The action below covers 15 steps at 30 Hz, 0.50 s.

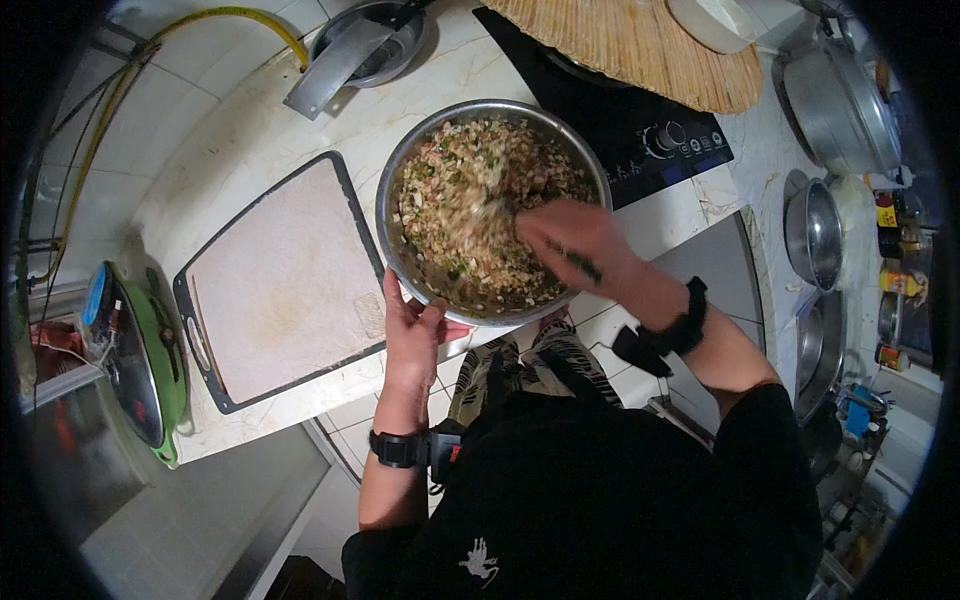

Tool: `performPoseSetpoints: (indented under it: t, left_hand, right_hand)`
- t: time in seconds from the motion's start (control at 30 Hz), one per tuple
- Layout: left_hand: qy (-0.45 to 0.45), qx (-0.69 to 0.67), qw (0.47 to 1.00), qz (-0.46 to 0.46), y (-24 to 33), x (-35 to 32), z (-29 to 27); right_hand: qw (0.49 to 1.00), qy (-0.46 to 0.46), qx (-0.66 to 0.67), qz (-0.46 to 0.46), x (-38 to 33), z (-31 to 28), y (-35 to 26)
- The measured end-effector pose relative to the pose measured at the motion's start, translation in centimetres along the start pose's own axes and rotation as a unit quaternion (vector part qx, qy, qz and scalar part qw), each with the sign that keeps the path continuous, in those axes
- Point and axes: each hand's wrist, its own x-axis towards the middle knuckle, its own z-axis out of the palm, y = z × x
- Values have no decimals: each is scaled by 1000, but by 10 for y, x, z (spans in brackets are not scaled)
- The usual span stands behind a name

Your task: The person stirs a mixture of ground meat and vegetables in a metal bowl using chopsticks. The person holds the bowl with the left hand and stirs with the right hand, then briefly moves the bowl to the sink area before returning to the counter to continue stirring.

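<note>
The left hand (412, 332) gripped the bowl (484, 319) at seven o'clock. The right hand (575, 238), fingers wrapped round a dark handle (578, 263), best worked the mixture (440, 190) deeply.

A kitchen: black cooktop (622, 142), cutting board (285, 280), cleaver (340, 70), bowl (418, 262) of chopped food

Cannot see the right hand (590, 240) sharply at two o'clock, nor identify the blurred dark implement (577, 263) in its grip. Toward twelve, can follow part of the chopped mixture (468, 215) only as a smear. At one, lose the straw mat (640, 55) past the top edge; at three, cannot identify small containers (899, 283).
</note>
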Motion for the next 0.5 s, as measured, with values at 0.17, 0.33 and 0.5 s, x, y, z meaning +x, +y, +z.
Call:
performPoseSetpoints:
  t: [0.17, 0.33, 0.5]
  left_hand:
    - [15, -18, 1000, -9, -1, 1, 2]
    - [6, -15, 1000, 8, -4, 0, 1]
    - [10, -18, 1000, 21, -5, 2, 1]
  right_hand:
    - [999, -18, 5, -39, -9, -12, -20]
    - [998, 43, 8, -45, 21, -4, -14]
    - [991, -48, -63, -104, 2, 0, -39]
